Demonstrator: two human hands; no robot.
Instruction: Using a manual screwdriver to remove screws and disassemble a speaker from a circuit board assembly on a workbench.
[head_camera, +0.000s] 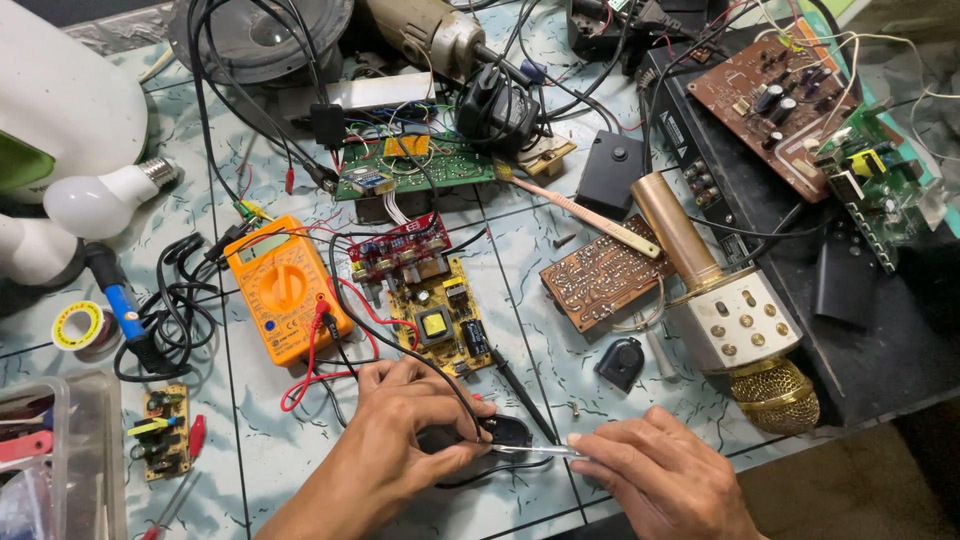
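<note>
— Closest to me, what do you see?

— Both my hands, low on the tiled table (560, 240). My left hand (400, 440) is curled over a small black part (505, 432), fingers closed on it and pinning it to the tabletop. My right hand (665, 480) pinches a thin metal tool (530, 451), fingers closed round its handle end, its tip lying against the black part.

— And just beyond the hands?

— Black wire runs from under my left hand up to the yellow board (440, 320). A black probe (520, 390) lies slanted just right of that board. The orange meter (283, 290) sits to its left, red lead looping near my left wrist. A red board (400, 245) touches the yellow board's top edge.

— To the right?

— A brown board (600, 280), then a gold microphone (735, 320) lying tilted, head toward me. A small black cap (622, 362) lies between them.

— Far left?

— A white bulb (95, 200), a solder reel (80, 325) and a blue-handled iron (120, 295).
</note>
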